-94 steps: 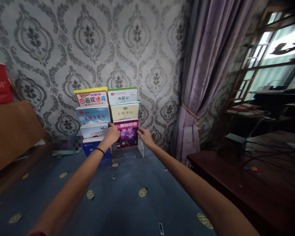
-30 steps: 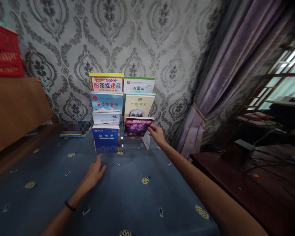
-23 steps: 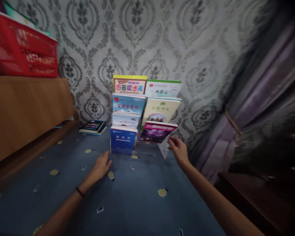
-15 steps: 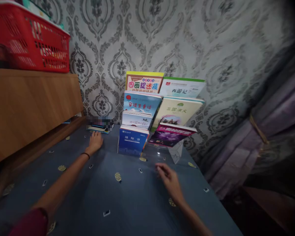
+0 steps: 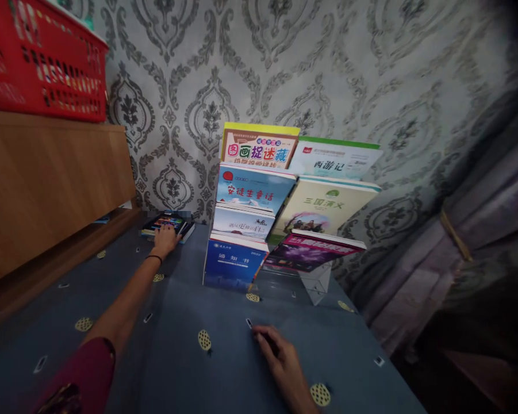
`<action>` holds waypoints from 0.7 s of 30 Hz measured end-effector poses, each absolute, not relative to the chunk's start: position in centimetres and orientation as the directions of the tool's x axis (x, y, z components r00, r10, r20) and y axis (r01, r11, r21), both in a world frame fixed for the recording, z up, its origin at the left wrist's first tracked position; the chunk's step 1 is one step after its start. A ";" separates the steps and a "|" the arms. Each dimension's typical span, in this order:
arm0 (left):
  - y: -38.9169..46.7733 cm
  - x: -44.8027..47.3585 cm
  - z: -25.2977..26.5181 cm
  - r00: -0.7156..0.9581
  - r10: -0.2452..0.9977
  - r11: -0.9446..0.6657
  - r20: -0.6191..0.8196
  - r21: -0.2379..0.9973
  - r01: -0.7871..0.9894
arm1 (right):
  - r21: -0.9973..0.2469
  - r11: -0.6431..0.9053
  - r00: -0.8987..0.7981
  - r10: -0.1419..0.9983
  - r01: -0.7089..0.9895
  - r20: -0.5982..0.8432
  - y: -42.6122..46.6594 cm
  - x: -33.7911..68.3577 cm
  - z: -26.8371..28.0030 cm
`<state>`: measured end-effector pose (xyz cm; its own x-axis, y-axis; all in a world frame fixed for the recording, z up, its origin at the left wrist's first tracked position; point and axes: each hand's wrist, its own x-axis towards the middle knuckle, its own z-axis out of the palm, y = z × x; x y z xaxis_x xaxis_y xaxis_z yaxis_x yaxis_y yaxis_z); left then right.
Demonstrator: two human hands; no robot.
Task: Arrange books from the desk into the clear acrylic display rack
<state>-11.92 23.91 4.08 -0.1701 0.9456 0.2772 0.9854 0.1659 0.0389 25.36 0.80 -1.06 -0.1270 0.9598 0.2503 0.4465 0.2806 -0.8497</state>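
Note:
My left hand (image 5: 165, 240) reaches to a small stack of books near the wall. Its fingers bend over the dark-covered top book (image 5: 171, 221), with the thumb by the right edge; part of that cover is blurred out. My right hand (image 5: 282, 359) hovers low over the table in front of the display rack, fingers loosely curled and a gap showing inside the thumb, nothing held. Ahead of it, a clear rack (image 5: 319, 284) carries several books in two columns, among them a blue book (image 5: 235, 263) and a purple magazine-like book (image 5: 313, 251) at the bottom.
A dark blue cloth (image 5: 172, 345) with pineapple prints covers the table. On the left stands a wooden cabinet (image 5: 52, 190) bearing a red plastic basket (image 5: 69, 69). Patterned wallpaper lies behind, and a tied curtain (image 5: 435, 259) hangs to the right.
My left hand has moved from in front of the stack onto its top book. My right hand sits lower and nearer in view. The camera has come closer to the rack.

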 end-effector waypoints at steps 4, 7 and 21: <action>24.2 -12.3 4.8 -0.163 0.955 0.164 0.247 0.020 0.986 | -0.836 0.301 -0.144 0.954 0.459 0.264 0.8 25.3 -1.1; 23.9 -12.4 5.7 -0.167 0.960 0.168 0.226 0.013 0.986 | -0.825 0.307 -0.145 0.952 0.474 0.271 0.8 25.2 -1.0; 15.1 -8.8 9.4 -0.096 0.991 0.091 0.093 0.055 0.994 | -0.780 0.375 -0.195 0.927 0.501 0.321 0.4 24.8 -0.6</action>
<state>-8.84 15.09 9.35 -0.0962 0.9910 0.0925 0.9943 0.0914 0.0554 24.85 0.42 -0.62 -0.1947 0.9268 0.3210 0.5013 0.3754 -0.7796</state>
